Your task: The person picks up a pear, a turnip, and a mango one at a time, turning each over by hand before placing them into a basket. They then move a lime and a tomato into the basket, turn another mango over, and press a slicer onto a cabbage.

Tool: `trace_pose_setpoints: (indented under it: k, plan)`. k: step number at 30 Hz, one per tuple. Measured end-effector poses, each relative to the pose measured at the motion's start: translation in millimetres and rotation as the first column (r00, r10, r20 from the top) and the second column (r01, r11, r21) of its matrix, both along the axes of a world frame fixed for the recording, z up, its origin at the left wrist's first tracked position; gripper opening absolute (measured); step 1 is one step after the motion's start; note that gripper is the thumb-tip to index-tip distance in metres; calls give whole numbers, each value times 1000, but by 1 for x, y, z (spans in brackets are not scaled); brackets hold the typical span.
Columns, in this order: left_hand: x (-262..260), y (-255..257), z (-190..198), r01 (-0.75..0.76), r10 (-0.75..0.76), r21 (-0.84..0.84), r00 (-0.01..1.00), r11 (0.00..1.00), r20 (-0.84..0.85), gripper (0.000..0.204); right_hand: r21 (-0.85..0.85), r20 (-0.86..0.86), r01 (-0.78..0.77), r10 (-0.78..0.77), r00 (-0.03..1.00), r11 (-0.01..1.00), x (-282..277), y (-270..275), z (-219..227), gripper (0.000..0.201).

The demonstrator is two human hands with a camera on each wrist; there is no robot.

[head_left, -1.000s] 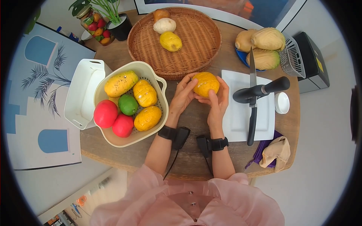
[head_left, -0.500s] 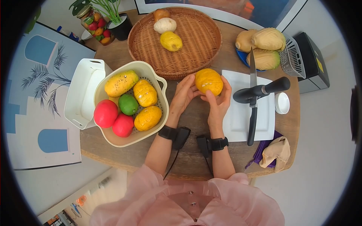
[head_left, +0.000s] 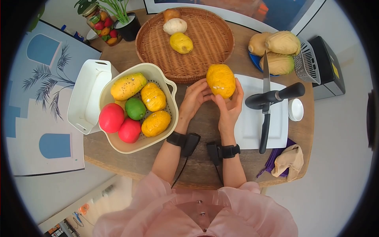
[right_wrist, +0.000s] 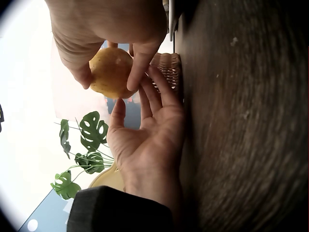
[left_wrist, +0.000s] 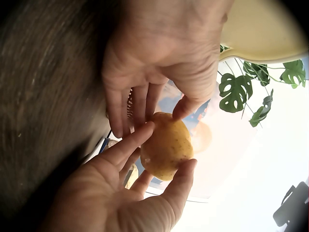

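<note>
In the head view a speckled yellow mango (head_left: 220,81), glossy with a clear wrap, is held up over the table between the two hands. My right hand (head_left: 229,112) grips it from the right and below, thumb on one side and fingers on the other, as the right wrist view also shows on the mango (right_wrist: 112,72). On its left, my left hand (head_left: 193,100) has loosely extended fingers, with the thumb tip right at the mango (left_wrist: 166,145) in the left wrist view. Left of the hands, a cream colander (head_left: 173,94) contains yellow fruits, red fruits and a green lime (head_left: 135,108).
A wicker tray (head_left: 211,43) with several items stands behind the hands. To the right, a knife (head_left: 265,130) and a black-handled tool (head_left: 272,96) lie on a white plate (head_left: 246,134). A white bin (head_left: 85,98) is beside the colander; tan vegetables (head_left: 282,41) sit back right.
The mango has been turned from lying sideways to more upright and raised slightly away from the body. Left fingers have come off its side, while the right hand keeps hold.
</note>
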State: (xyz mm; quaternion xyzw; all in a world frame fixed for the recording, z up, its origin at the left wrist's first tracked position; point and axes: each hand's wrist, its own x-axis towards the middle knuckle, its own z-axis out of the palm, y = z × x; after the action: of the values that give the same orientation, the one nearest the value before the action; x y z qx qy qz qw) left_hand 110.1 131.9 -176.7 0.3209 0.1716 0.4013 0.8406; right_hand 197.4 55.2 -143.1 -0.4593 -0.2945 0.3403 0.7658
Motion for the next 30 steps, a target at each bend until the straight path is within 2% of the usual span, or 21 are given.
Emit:
trace_pose_setpoints:
  k: [2, 4, 8, 10, 12, 16, 21, 25, 30]
  plan:
    - [0, -1, 2, -12, 12, 17, 1000, 1000, -20, 36, -1, -8, 6, -6, 1000, 1000, -1, -1, 2, 72]
    - [0, -1, 2, -23, 24, 35, 999, 999, -39, 36, -36, 137, 48, -43, 990, 998, -1, -1, 2, 73]
    - [-5, 2, -4, 45, -44, 44, 999, 998, -26, 41, -35, 93, 35, -31, 995, 999, 0, -1, -3, 72]
    - [-5, 2, -4, 69, -69, 39, 998, 997, -5, 43, -54, 55, -52, 55, 997, 997, 0, -1, -6, 72]
    - [-2, 0, 1, -32, 34, 83, 999, 996, -24, 46, -51, 71, -73, 77, 995, 996, -2, 0, -4, 71]
    - [1, -2, 7, -121, 121, 52, 993, 991, 4, 45, -75, 103, -137, 144, 984, 988, -3, 1, -4, 66]
    - [0, 0, 1, 12, 5, 106, 987, 994, -160, 37, -50, 83, -174, 177, 981, 984, -3, 0, -4, 56]
    - [-2, 0, -3, 25, -15, 70, 989, 997, -149, 32, -55, 25, -188, 189, 982, 981, -1, -2, -7, 49]
    - [-1, 1, -6, -12, 16, 38, 992, 999, -128, 28, -51, 32, -194, 196, 980, 980, -2, -3, -7, 45]
